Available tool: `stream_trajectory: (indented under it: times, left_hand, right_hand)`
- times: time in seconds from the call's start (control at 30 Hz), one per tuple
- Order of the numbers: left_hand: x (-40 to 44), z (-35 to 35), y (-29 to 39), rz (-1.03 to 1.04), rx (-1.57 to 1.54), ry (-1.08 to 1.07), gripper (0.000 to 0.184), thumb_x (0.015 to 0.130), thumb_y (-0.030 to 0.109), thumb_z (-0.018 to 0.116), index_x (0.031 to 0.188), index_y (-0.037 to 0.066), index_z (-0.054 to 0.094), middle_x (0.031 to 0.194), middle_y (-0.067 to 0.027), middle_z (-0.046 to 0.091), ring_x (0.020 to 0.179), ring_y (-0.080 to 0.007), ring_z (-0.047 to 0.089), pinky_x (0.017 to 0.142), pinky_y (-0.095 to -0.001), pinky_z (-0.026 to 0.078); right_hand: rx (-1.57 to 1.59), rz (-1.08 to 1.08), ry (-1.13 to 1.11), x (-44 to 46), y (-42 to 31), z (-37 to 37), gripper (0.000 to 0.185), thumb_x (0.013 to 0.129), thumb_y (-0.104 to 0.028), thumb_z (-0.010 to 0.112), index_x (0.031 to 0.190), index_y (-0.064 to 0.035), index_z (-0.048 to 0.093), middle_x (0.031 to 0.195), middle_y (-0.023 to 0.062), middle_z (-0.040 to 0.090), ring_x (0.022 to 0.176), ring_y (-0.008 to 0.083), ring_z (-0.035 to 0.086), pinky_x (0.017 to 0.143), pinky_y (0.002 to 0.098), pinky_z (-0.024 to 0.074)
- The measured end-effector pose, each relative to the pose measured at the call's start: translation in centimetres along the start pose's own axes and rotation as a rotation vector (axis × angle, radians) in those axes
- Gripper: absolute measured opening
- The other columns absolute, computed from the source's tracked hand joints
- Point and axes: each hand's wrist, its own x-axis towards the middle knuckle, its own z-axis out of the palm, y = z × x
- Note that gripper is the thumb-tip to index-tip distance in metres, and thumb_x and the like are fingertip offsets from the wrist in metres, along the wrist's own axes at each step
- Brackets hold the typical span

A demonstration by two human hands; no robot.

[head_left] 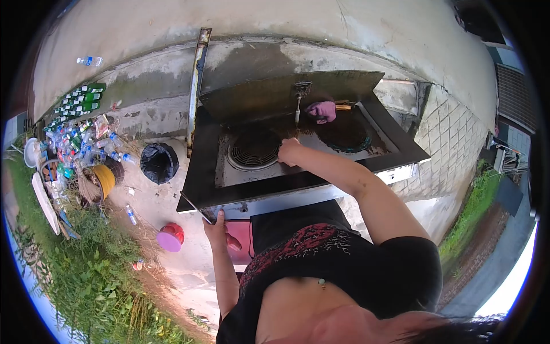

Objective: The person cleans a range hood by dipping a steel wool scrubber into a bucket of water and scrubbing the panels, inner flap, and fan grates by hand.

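A dirty two-burner gas stove (pixel 275 183) with a black rim and a raised back panel stands before me. My right hand (pixel 290 152) is closed in a fist low over the steel top, beside the round left burner (pixel 253 150). What its fingers hold, if anything, is hidden. At the stove's front left corner, my left hand (pixel 216 227) grips a thin, dark, rod-like tool (pixel 196 206); its exact kind is unclear. A crumpled purple cloth (pixel 322 112) lies near the back, by the dark right burner (pixel 344 137) and a faucet-like pipe (pixel 298 106).
Left of the stove stand a rusty metal post (pixel 197 86) and a bin lined with a black bag (pixel 159 163). Piled plastic bottles (pixel 80 143), a yellow basket (pixel 105 180) and a pink-topped red container (pixel 171 237) lie further left. A wall (pixel 258 23) rises behind.
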Motion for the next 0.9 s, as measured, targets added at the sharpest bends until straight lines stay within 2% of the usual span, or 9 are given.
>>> stream_trajectory:
  times: [0.13, 0.17, 0.23, 0.3, 0.4, 0.53, 0.63, 0.77, 0.9]
  left_hand:
    - [-0.1, 0.2, 0.1, 0.03, -0.01, -0.003, 0.041, 0.077, 0.024, 0.069, 0.103, 0.003, 0.046, 0.056, -0.0019, 0.049, 0.04, -0.0075, 0.04, 0.035, -0.02, 0.031]
    - [-0.2, 0.2, 0.1, 0.026, -0.014, -0.007, 0.041, 0.077, 0.024, 0.069, 0.103, 0.003, 0.046, 0.056, -0.0015, 0.048, 0.04, -0.0074, 0.039, 0.034, -0.0202, 0.031]
    - [-0.3, 0.3, 0.2, 0.012, -0.023, -0.004, 0.04, 0.076, 0.024, 0.07, 0.101, 0.003, 0.046, 0.057, -0.0012, 0.048, 0.04, -0.0076, 0.039, 0.036, -0.02, 0.032]
    - [0.0, 0.2, -0.1, 0.022, -0.029, 0.005, 0.039, 0.076, 0.024, 0.07, 0.099, 0.003, 0.046, 0.058, -0.0012, 0.049, 0.041, -0.0076, 0.039, 0.037, -0.0196, 0.032]
    - [0.1, 0.0, -0.4, 0.027, -0.018, 0.015, 0.038, 0.076, 0.023, 0.07, 0.098, 0.004, 0.046, 0.058, -0.0013, 0.049, 0.04, -0.0071, 0.039, 0.036, -0.0194, 0.031]
    - [0.2, 0.1, -0.2, 0.043, -0.015, -0.011, 0.038, 0.076, 0.024, 0.07, 0.099, 0.005, 0.046, 0.058, -0.0011, 0.05, 0.04, -0.0064, 0.038, 0.035, -0.0195, 0.03]
    - [0.1, 0.0, -0.5, 0.051, -0.028, -0.008, 0.038, 0.076, 0.025, 0.07, 0.099, 0.005, 0.046, 0.058, -0.0011, 0.05, 0.039, -0.0065, 0.038, 0.034, -0.0196, 0.029]
    - [0.0, 0.3, -0.3, 0.063, -0.021, 0.017, 0.035, 0.077, 0.028, 0.069, 0.094, 0.006, 0.046, 0.056, -0.0015, 0.049, 0.038, -0.0071, 0.038, 0.033, -0.0203, 0.029]
    - [-0.2, 0.2, -0.1, 0.004, -0.031, 0.018, 0.038, 0.076, 0.026, 0.07, 0.097, 0.006, 0.045, 0.057, -0.0022, 0.05, 0.038, -0.0075, 0.038, 0.032, -0.0205, 0.029]
  right_hand:
    - [-0.028, 0.093, -0.008, 0.9, 0.3, 0.6, 0.029, 0.075, -0.02, 0.063, 0.103, -0.0265, 0.065, 0.107, -0.0011, 0.059, 0.108, 0.0234, 0.046, 0.08, 0.0373, 0.0451]
    - [-0.009, 0.068, -0.021, 0.7, 0.7, 1.2, 0.026, 0.075, -0.023, 0.064, 0.101, -0.0218, 0.066, 0.106, -0.0011, 0.06, 0.107, 0.0226, 0.046, 0.079, 0.0365, 0.0451]
    - [-0.074, 0.065, -0.015, 0.3, 1.1, 2.0, 0.027, 0.076, -0.023, 0.062, 0.102, -0.0268, 0.065, 0.106, -0.0012, 0.059, 0.106, 0.0226, 0.047, 0.079, 0.0365, 0.0448]
    - [-0.085, 0.033, 0.073, -1.5, 1.3, 1.8, 0.032, 0.078, -0.023, 0.059, 0.108, -0.033, 0.061, 0.107, -0.0006, 0.057, 0.105, 0.023, 0.047, 0.079, 0.0364, 0.0444]
    - [-0.004, 0.123, 0.258, -1.4, 1.3, 2.3, 0.038, 0.08, -0.02, 0.057, 0.114, -0.0377, 0.055, 0.108, 0.0012, 0.056, 0.105, 0.0236, 0.047, 0.078, 0.0362, 0.044]
    - [-0.023, 0.169, 0.075, 1.6, 1.9, 1.9, 0.038, 0.079, -0.019, 0.057, 0.114, -0.0323, 0.056, 0.107, 0.0044, 0.054, 0.104, 0.0239, 0.048, 0.076, 0.0352, 0.0453]
    - [-0.102, 0.099, 0.324, 0.5, 2.8, 1.8, 0.033, 0.076, -0.018, 0.059, 0.109, -0.0252, 0.06, 0.104, 0.0061, 0.053, 0.103, 0.0259, 0.048, 0.075, 0.0361, 0.0476]
    - [0.351, 0.122, 0.549, -2.8, 4.4, 2.6, 0.033, 0.072, -0.012, 0.058, 0.104, -0.0179, 0.062, 0.109, 0.0103, 0.052, 0.107, 0.031, 0.045, 0.085, 0.0386, 0.046]
    - [0.369, 0.272, 0.424, -3.9, 6.9, 7.2, 0.031, 0.073, -0.017, 0.063, 0.104, -0.019, 0.061, 0.107, 0.0108, 0.053, 0.103, 0.03, 0.048, 0.085, 0.0395, 0.0451]
